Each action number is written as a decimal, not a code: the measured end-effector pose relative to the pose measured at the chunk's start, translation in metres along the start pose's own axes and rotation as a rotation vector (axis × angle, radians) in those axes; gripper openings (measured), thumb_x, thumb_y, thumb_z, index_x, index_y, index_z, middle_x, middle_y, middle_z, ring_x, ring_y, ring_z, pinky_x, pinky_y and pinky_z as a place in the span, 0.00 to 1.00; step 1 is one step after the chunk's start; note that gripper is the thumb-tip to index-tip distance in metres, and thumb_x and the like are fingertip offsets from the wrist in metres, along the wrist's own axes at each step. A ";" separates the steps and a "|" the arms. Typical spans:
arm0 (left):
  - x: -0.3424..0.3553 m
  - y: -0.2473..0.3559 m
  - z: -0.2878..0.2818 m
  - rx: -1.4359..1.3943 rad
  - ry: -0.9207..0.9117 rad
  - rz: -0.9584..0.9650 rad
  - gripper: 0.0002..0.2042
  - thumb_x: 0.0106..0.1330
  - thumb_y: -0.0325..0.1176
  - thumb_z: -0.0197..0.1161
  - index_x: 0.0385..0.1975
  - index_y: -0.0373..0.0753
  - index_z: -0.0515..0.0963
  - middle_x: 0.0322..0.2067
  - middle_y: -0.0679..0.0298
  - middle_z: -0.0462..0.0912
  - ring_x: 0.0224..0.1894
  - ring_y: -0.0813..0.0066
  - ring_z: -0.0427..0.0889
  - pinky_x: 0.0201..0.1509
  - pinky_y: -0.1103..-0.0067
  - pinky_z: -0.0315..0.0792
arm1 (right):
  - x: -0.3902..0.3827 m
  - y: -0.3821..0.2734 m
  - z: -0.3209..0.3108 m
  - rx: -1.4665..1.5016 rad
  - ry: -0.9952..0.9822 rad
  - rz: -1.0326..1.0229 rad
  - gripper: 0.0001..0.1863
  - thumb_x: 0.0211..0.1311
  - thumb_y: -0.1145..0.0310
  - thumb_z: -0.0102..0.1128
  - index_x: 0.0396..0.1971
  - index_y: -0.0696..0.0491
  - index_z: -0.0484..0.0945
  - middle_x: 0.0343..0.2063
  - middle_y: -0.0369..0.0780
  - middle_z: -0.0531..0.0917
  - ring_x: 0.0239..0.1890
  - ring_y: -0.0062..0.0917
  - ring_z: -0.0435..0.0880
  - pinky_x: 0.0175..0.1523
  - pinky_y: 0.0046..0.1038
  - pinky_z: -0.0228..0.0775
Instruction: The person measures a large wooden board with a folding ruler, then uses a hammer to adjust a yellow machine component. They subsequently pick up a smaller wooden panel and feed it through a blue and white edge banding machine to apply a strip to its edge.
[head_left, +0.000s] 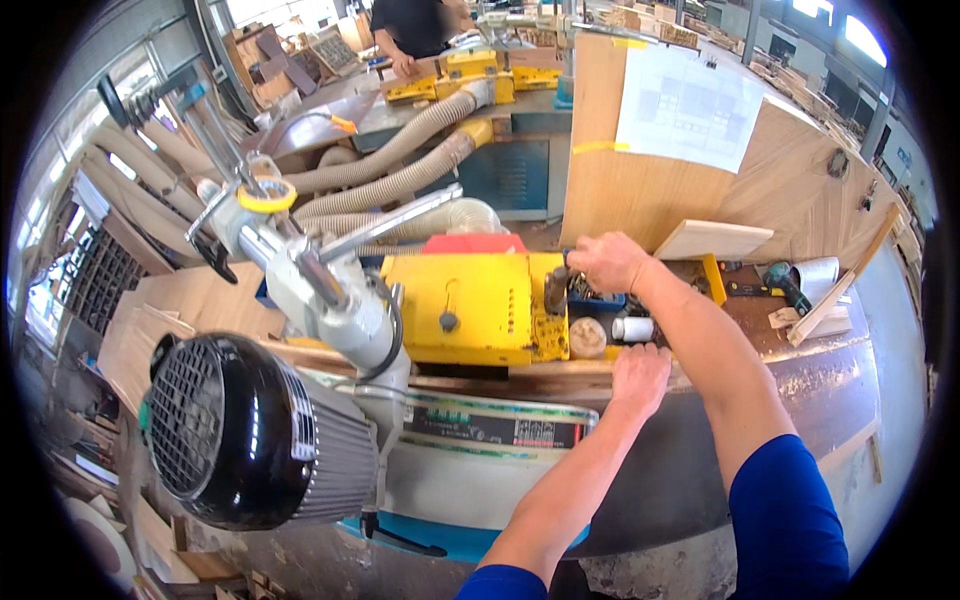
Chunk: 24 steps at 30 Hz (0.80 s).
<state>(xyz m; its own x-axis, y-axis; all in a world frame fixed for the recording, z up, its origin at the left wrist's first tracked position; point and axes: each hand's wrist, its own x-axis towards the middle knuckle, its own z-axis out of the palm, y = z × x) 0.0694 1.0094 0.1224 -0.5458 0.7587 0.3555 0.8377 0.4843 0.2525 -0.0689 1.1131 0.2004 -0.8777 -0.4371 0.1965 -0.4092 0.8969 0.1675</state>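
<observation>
A yellow machine guard (470, 300) stands in front of me, with a dark metal knob (556, 290) at its right end. My right hand (607, 262) reaches over a blue tray (600, 302) of small metal parts beside the guard. Its fingers are bent and closed; what they hold, if anything, is hidden. My left hand (642, 375) has its fingers curled over the long wooden fence (500, 382), next to a white bottle (632, 329) and a round tan container (588, 337).
A large motor on a grey power feeder (250, 430) fills the left. Ribbed hoses (400, 180) run behind the guard. At right are a drill (790, 288), a wood block (715, 240) and an upright panel with a taped drawing (690, 110). Another person (412, 30) stands at the far machine.
</observation>
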 end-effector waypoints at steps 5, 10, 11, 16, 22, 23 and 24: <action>0.003 0.000 -0.014 -0.044 -0.099 -0.014 0.05 0.54 0.32 0.62 0.29 0.40 0.81 0.30 0.61 0.80 0.37 0.66 0.80 0.40 0.69 0.70 | 0.017 0.012 -0.003 0.026 -0.013 -0.059 0.07 0.51 0.64 0.61 0.28 0.49 0.77 0.30 0.41 0.80 0.29 0.40 0.84 0.33 0.40 0.76; 0.005 -0.001 -0.015 -0.080 -0.108 0.006 0.11 0.50 0.35 0.69 0.30 0.40 0.78 0.30 0.60 0.78 0.37 0.64 0.79 0.41 0.69 0.70 | 0.033 0.022 -0.001 0.039 -0.044 -0.135 0.08 0.49 0.64 0.61 0.29 0.48 0.77 0.32 0.39 0.80 0.33 0.37 0.84 0.34 0.38 0.77; 0.004 0.000 -0.014 -0.089 -0.107 0.012 0.11 0.50 0.35 0.69 0.31 0.40 0.78 0.30 0.61 0.78 0.37 0.64 0.79 0.41 0.69 0.70 | 0.030 0.023 0.001 0.047 -0.020 -0.144 0.08 0.49 0.64 0.61 0.29 0.48 0.77 0.31 0.39 0.80 0.33 0.36 0.84 0.34 0.38 0.77; 0.008 -0.001 -0.017 -0.049 -0.161 0.038 0.14 0.49 0.38 0.70 0.32 0.41 0.76 0.31 0.62 0.78 0.37 0.66 0.79 0.40 0.69 0.70 | 0.019 0.012 -0.014 0.208 0.011 -0.021 0.15 0.48 0.68 0.65 0.37 0.51 0.77 0.40 0.42 0.76 0.49 0.37 0.78 0.44 0.36 0.75; 0.008 -0.002 -0.021 -0.059 -0.190 0.035 0.11 0.51 0.38 0.68 0.32 0.43 0.78 0.32 0.64 0.79 0.37 0.65 0.80 0.40 0.69 0.72 | -0.020 -0.027 0.005 0.925 0.257 0.689 0.39 0.51 0.72 0.60 0.65 0.58 0.57 0.56 0.51 0.69 0.52 0.39 0.76 0.56 0.34 0.71; 0.004 -0.003 -0.012 -0.079 -0.170 0.045 0.10 0.52 0.38 0.66 0.32 0.43 0.79 0.32 0.63 0.78 0.38 0.65 0.80 0.41 0.68 0.72 | -0.022 -0.036 0.003 1.093 0.298 0.817 0.40 0.52 0.72 0.59 0.66 0.60 0.55 0.56 0.52 0.69 0.52 0.36 0.76 0.55 0.33 0.72; 0.000 -0.005 0.002 -0.098 -0.148 0.056 0.09 0.54 0.39 0.65 0.32 0.43 0.79 0.32 0.63 0.78 0.38 0.65 0.80 0.42 0.68 0.71 | -0.022 -0.040 0.012 1.153 0.338 0.860 0.39 0.54 0.72 0.59 0.66 0.63 0.53 0.53 0.50 0.71 0.48 0.30 0.78 0.52 0.30 0.72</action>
<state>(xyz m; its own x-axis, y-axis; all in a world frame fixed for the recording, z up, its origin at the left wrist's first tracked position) 0.0653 1.0074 0.1194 -0.4834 0.8427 0.2370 0.8568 0.3999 0.3255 -0.0361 1.0883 0.1774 -0.9157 0.3951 0.0731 0.0850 0.3682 -0.9258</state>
